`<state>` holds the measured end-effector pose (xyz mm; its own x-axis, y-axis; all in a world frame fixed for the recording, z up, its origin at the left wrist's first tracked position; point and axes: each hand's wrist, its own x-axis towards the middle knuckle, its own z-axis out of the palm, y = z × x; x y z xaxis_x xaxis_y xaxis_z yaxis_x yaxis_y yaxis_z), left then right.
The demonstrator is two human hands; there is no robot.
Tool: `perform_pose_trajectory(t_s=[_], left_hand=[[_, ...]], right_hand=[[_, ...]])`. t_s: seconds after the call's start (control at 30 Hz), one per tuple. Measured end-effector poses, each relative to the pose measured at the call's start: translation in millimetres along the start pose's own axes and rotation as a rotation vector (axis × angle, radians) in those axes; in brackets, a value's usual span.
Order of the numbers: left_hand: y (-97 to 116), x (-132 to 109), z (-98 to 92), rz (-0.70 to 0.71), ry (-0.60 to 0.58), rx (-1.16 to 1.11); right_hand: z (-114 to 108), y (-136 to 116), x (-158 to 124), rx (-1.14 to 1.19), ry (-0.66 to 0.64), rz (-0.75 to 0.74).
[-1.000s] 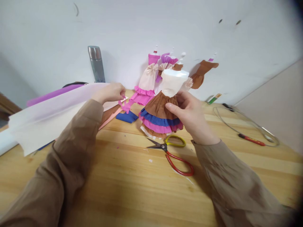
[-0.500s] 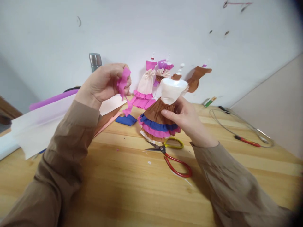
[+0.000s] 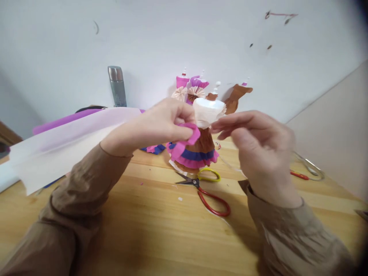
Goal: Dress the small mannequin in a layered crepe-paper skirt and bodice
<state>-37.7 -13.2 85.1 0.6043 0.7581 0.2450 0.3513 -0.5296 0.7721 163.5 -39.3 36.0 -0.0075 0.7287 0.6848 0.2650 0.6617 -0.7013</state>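
Observation:
A small dress form (image 3: 209, 109) stands on the table, with a white bodice and a brown crepe-paper skirt (image 3: 203, 143) edged in blue and pink ruffles. My left hand (image 3: 163, 122) is closed on a pink crepe-paper strip (image 3: 186, 140) and holds it in front of the skirt's left side, near the waist. To the right of the bodice is my right hand (image 3: 263, 153), slightly blurred, fingers stretched out and holding nothing; I cannot tell whether its fingertips touch the form. Scissors (image 3: 197, 182) with one yellow and one red handle lie with blades parted before the skirt.
Other dressed forms, one pink (image 3: 182, 82) and one brown (image 3: 237, 96), stand by the wall. A grey flask (image 3: 117, 86) is at back left. Pale paper sheets (image 3: 63, 145) cover the table's left side. Blue folded paper (image 3: 159, 148) lies behind my left wrist. A red-handled tool (image 3: 299, 175) lies right.
My left hand has moved right, bringing the pink strip to the skirt's waist. My right hand has let go of the dress form and drawn off to the right, its fingers now stretched out.

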Motion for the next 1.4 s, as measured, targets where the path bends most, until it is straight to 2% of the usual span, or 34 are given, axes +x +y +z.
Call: perform_pose_trajectory(t_s=[0.1,0.2,0.4,0.53,0.63,0.8,0.93,1.0,1.1,1.17,1.27,1.4], left_hand=[[0,3,11.2,0.034,-0.008,0.048],[-4,6,13.9,0.035,-0.058,0.057],[-14,6,6.7,0.000,-0.155,0.015],[-10,4,-2.2,-0.105,-0.319,-0.007],[-8,4,-8.8,-0.138,-0.352,-0.011],[-15,7,-14.3,-0.157,-0.341,-0.009],[-20,9,-15.9,-0.168,-0.323,-0.044],[-20,9,-15.6,-0.170,-0.314,-0.049],[-16,8,-12.2,-0.171,-0.278,-0.015],[-13,7,-8.1,-0.167,-0.243,-0.006],[-11,6,-1.3,-0.135,-0.237,-0.050],[-12,5,6.1,-0.062,-0.306,-0.124]], right_hand=[[11,-9,-8,0.052,-0.168,0.120],[13,-10,-7,0.035,-0.225,0.165],[-2,-10,3,-0.005,-0.325,0.226],[-14,-10,9,0.032,-0.375,0.349],[-25,-8,14,0.077,-0.394,0.412],[-49,-1,20,-0.018,-0.329,0.385],[-65,1,25,-0.149,-0.378,0.344],[-70,0,28,-0.205,-0.463,0.295],[-72,-2,32,-0.269,-0.702,0.260],[-69,-2,32,-0.300,-0.787,0.238],[-56,-3,26,-0.325,-0.711,0.182],[-36,-10,15,-0.322,-0.597,0.137]])
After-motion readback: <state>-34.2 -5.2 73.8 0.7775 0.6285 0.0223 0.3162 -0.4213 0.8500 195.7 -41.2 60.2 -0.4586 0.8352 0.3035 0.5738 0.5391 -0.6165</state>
